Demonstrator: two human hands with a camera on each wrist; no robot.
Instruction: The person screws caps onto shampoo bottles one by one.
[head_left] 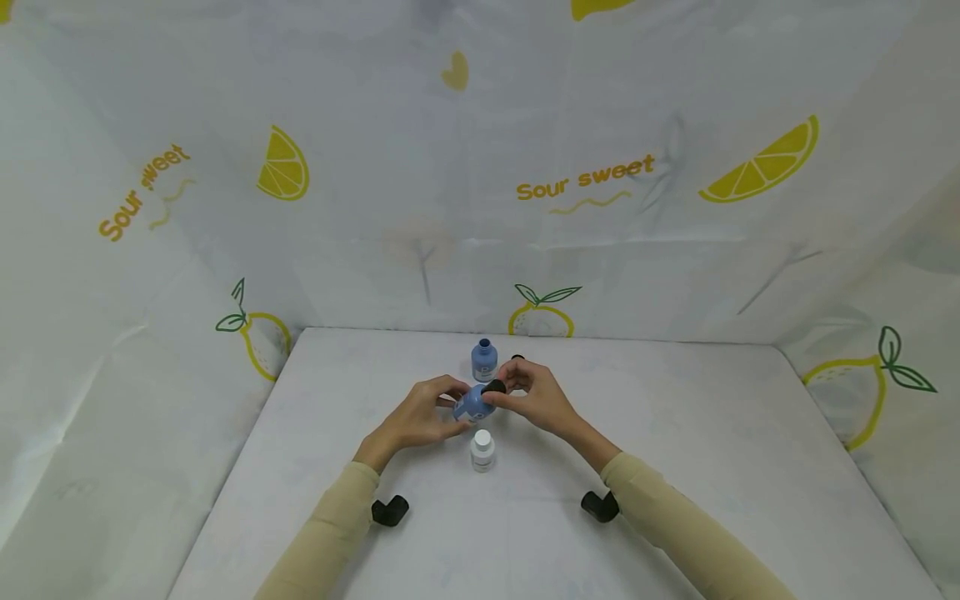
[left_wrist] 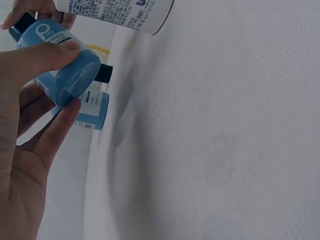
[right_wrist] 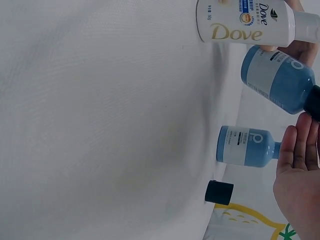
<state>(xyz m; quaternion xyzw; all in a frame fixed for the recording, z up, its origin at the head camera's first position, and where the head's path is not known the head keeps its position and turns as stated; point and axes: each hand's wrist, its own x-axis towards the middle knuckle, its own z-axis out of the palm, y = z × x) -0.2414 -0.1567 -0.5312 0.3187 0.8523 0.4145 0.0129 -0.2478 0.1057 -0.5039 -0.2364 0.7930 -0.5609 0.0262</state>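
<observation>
My left hand (head_left: 423,412) grips a blue bottle (head_left: 471,406) by its body, tilted and held off the table. At its neck is a black cap (head_left: 493,386), which my right hand (head_left: 542,403) pinches between thumb and fingers. Just behind stands a second blue bottle (head_left: 484,362), upright with its neck uncovered. A loose black cap (right_wrist: 219,192) rests on the table beside that one, mostly hidden behind my right hand in the head view. Nearer to me stands a white Dove bottle (head_left: 483,452) with a white cap, touched by neither hand.
The white-covered table (head_left: 300,450) meets a hanging sheet (head_left: 360,208) printed with lemons at its back edge. Beside the forearms show two bent black pieces, one at the left (head_left: 390,511) and the other at the right (head_left: 600,506).
</observation>
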